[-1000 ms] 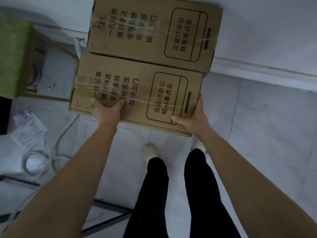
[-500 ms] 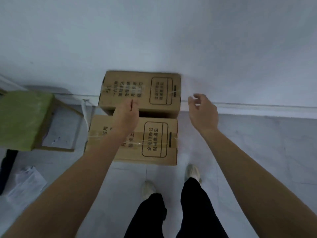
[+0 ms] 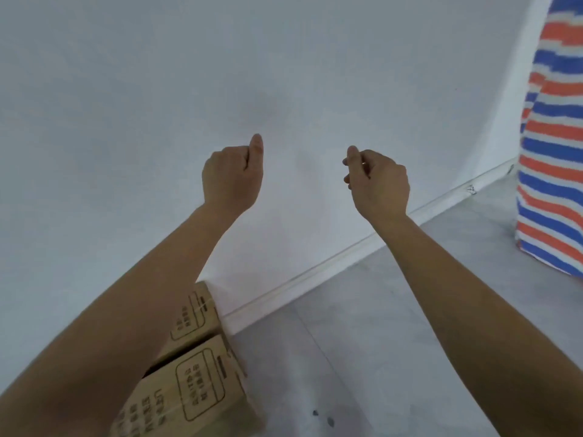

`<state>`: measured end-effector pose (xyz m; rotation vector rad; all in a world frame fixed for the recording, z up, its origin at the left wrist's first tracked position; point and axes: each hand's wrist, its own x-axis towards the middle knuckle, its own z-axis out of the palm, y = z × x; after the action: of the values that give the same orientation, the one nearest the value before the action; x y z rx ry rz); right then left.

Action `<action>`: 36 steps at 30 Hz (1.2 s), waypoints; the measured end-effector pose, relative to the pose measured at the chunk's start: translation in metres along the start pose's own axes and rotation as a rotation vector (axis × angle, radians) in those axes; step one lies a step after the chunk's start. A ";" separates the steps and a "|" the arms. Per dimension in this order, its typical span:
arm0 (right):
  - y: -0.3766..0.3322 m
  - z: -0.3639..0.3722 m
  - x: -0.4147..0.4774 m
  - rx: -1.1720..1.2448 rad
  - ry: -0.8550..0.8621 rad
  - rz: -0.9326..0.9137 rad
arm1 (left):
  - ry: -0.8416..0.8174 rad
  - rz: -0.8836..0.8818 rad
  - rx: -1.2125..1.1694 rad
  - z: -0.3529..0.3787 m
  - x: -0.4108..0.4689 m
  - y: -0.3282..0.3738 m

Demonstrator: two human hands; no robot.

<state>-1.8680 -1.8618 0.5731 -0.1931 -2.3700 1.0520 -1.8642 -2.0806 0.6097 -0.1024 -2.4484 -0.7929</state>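
Your left hand [image 3: 232,176] is balled into a fist with the thumb standing up, and it holds nothing. On your right hand [image 3: 378,181] the fingers [image 3: 356,160] are curled in too, thumb tip against them, nothing between. Both hands hang in front of the plain white wall [image 3: 284,74], apart from each other and well above the boxes.

Both boxes sit on the floor under your left forearm. The far box [image 3: 194,316] is pushed up to the wall and the near box [image 3: 195,392] lies just beside it. They are brown cardboard blocks with black printing, closed, so you cannot see their contents.

To their right the grey tiled floor [image 3: 362,357] runs along the white skirting board [image 3: 315,274] to a woven bag [image 3: 555,137] striped red, blue and white.
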 end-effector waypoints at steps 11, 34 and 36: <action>0.214 -0.357 -0.008 -0.299 0.377 0.106 | -0.086 0.462 -0.281 0.158 -0.081 0.372; 0.547 -0.775 -0.093 -0.749 0.835 0.851 | -0.908 0.961 -0.915 0.505 -0.318 0.929; 0.553 -0.815 -0.141 -0.770 0.933 0.953 | -1.015 1.062 -0.966 0.496 -0.375 0.977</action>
<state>-1.3666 -1.0031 0.5656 -1.7634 -1.5977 0.1523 -1.5609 -0.9637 0.5847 -2.3567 -1.9012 -1.4441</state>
